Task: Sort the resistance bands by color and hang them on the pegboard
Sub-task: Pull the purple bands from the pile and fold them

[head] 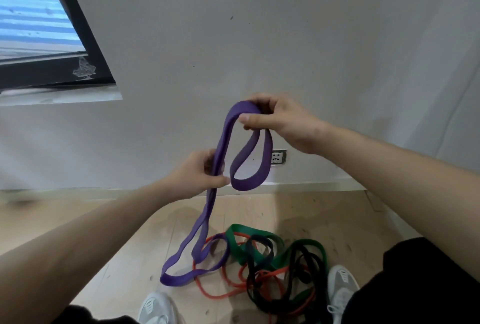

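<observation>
A tangled heap of green, black and red rubber bands (308, 243) is lying on the pale wooden floor (124, 253), below the white wall socket (278, 157). A long purple rubber resistance band (265, 168) is being held up just left of the socket, its lower loop trailing onto the floor. Its top fold is being pinched in the right hand's (280, 123) grip above the socket. Its middle strands are being clasped in the left hand's (197, 175) grip, left of the socket.
</observation>
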{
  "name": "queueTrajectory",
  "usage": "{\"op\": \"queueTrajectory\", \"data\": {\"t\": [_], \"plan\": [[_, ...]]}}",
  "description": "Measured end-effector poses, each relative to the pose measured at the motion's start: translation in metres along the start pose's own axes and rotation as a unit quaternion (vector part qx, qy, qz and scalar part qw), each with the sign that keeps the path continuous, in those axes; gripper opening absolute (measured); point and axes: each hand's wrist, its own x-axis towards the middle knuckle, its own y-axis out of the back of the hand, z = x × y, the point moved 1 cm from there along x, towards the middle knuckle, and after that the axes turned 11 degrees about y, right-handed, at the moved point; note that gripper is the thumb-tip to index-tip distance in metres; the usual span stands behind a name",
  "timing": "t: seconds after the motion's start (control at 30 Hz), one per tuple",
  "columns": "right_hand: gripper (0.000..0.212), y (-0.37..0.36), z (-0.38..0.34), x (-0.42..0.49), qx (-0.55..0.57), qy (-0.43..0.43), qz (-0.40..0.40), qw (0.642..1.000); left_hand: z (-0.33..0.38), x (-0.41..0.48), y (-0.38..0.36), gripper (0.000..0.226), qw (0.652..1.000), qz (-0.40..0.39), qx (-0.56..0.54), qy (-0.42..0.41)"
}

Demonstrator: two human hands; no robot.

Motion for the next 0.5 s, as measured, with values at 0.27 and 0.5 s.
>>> {"op": "queueTrajectory", "data": {"t": [0.27, 0.5], "plan": [[0.005, 0.044, 0.001, -0.002, 0.098, -0.026, 0.136, 0.985, -0.026, 0.004, -0.008, 0.023, 0.996, -0.034, -0.035, 0.071], [0.004, 0.092, 0.035, -0.028, 0.092, -0.141, 0.110, 0.980, -0.010, 0.006, 0.023, 0.026, 0.991, 0.005, -0.111, 0.070]]}}
